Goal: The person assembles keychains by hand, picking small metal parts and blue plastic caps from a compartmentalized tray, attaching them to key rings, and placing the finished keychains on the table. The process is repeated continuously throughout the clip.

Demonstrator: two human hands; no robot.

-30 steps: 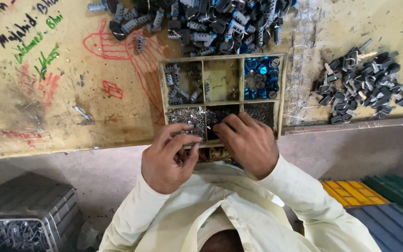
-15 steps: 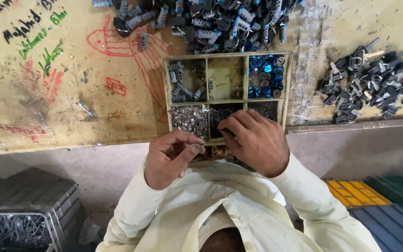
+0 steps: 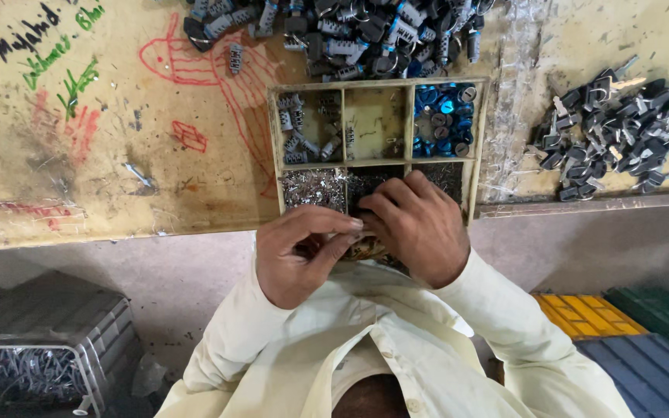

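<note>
My left hand (image 3: 300, 255) and my right hand (image 3: 421, 226) meet at the near edge of a wooden tray (image 3: 273, 147) with several compartments. The left thumb and forefinger pinch a small brass-coloured metal part (image 3: 365, 248). My right hand's curled fingers touch the same part and cover the tray's near middle compartment. Most of the part is hidden. The tray holds small lock cylinders (image 3: 303, 133) at far left, blue round caps (image 3: 443, 118) at far right and fine metal bits (image 3: 315, 190) at near left.
A heap of dark lock cylinders (image 3: 350, 31) lies beyond the tray on the scribbled yellow table (image 3: 118, 178). Black-headed keys (image 3: 621, 131) are piled at right. A grey crate (image 3: 40, 340) stands below left. Yellow (image 3: 582, 313), green (image 3: 660, 310) and blue (image 3: 652, 371) crates stand below right.
Both hands stay at the tray's near edge. The left hand has drawn slightly toward my body and its fingers have closed into a pinch against the right fingertips.
</note>
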